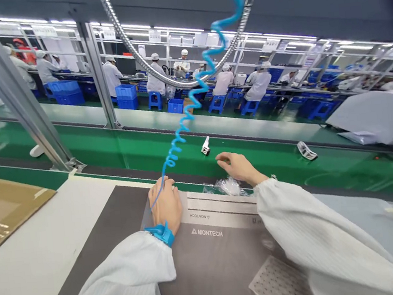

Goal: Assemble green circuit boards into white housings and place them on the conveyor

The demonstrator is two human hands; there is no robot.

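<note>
My left hand (166,203) wears a blue wrist strap (161,235), and its fingers bend over the far left edge of a grey package (214,261) printed MONTECH. I cannot tell whether this is a box or a bag. Past the far edge reaches my right hand (238,166), over the green conveyor belt (141,153), with thumb and fingers loosely curved and nothing visible in them. Just below it lies crumpled clear plastic (230,187). A small white and black part (205,145) rests on the belt to the left of the right hand.
A coiled blue cord (183,132) hangs down across my left hand. Another silvery part (307,150) lies on the belt at right. Brown cardboard (11,207) is at the left, near a metal post (20,90). Several co-workers in white sit at benches beyond.
</note>
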